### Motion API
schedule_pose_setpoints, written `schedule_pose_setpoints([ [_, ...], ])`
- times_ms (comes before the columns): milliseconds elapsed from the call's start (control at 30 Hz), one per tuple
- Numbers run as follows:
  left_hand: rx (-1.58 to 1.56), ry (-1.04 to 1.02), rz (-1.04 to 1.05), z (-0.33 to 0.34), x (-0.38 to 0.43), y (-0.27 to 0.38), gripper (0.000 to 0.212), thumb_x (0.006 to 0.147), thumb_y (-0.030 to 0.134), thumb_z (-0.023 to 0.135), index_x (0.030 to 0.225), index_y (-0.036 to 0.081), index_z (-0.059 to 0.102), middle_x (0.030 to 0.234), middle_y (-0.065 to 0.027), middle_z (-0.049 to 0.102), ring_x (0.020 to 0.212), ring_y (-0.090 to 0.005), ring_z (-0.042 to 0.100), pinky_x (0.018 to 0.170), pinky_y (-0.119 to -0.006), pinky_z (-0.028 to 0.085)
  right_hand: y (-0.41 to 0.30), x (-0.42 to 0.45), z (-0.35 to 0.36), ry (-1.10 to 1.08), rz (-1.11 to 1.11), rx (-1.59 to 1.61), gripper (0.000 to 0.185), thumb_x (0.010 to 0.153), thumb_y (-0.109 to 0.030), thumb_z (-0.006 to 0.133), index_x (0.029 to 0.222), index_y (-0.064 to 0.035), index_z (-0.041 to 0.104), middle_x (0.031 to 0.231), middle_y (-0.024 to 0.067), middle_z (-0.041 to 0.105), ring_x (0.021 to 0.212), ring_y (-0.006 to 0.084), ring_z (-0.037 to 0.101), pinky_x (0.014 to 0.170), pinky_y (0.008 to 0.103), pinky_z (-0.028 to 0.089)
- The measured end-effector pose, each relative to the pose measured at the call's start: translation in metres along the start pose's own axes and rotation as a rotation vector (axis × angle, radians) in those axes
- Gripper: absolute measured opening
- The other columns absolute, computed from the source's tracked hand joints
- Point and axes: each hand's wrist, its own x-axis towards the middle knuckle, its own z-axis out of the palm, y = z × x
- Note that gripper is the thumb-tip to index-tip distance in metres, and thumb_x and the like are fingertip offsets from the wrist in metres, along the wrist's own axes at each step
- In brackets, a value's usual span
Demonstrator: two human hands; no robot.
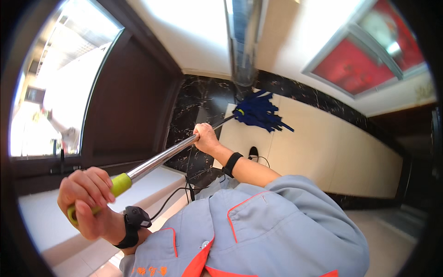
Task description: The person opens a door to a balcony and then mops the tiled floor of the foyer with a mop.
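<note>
My left hand is wrapped around the lime-green grip at the upper end of a mop. Farther down, my right hand holds the steel mop handle. The handle slants away from me to a dark blue strip mop head, which lies spread on cream floor tiles. Its strips fan out to the right, beside the black marble border. A black device is strapped to my left wrist, and a black band circles my right wrist.
A dark brown door with a bright glass pane stands at left. One metal pipe runs down the white wall near the mop head. A framed red panel is at upper right. Black cable hangs by my body; a dark shoe shows below.
</note>
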Motion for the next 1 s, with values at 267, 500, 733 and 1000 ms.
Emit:
schedule_pose_setpoints([
  [267, 0.076, 0.243, -0.056, -0.011, -0.026, -0.042, 0.027, 0.074, 0.006, 0.063, 0.058, 0.005, 0.042, 0.05, -0.0038, 0.048, 0.04, -0.0143, 0.045, 0.045, -0.028, 0.043, 0.014, 0.083, 0.134, -0.345, -0.296, 0.137, 0.012, 0.06, -0.005, 0.061, 0.065, -0.0091, 0.051, 0.065, 0.0106, 0.052, 0.069, 0.0311, 0.053, 0.06, 0.0378, 0.045],
  [500, 0.201, 0.602, -0.098, -0.022, -0.052, -0.104, 0.031, 0.084, 0.009, 0.058, 0.062, 0.006, 0.036, 0.05, -0.0047, 0.046, 0.043, -0.0147, 0.045, 0.048, -0.032, 0.044, 0.042, 0.135, 0.21, -0.521, -0.486, 0.126, 0.016, 0.056, -0.004, 0.061, 0.062, -0.0103, 0.048, 0.064, 0.011, 0.051, 0.071, 0.0307, 0.052, 0.065, 0.0375, 0.044],
  [733, 0.29, 0.795, -0.183, -0.065, -0.12, -0.057, 0.021, 0.087, 0.011, 0.053, 0.069, 0.006, 0.043, 0.053, -0.0034, 0.045, 0.044, -0.0119, 0.042, 0.052, -0.032, 0.042, -0.016, 0.073, 0.23, -0.758, -0.478, 0.064, 0.011, 0.057, -0.004, 0.063, 0.06, -0.0081, 0.054, 0.068, 0.0137, 0.055, 0.075, 0.0329, 0.053, 0.072, 0.041, 0.043],
  [1000, 0.503, 1.107, -0.316, -0.08, -0.178, 0.108, 0.028, 0.09, 0.01, 0.042, 0.064, 0.012, 0.032, 0.054, 0.002, 0.029, 0.042, -0.0062, 0.024, 0.048, -0.024, 0.028, -0.17, -0.107, 0.225, -1.359, -0.411, 0.256, 0.005, 0.062, -0.007, 0.062, 0.066, -0.0037, 0.061, 0.074, 0.0189, 0.06, 0.077, 0.0368, 0.057, 0.069, 0.0438, 0.046],
])
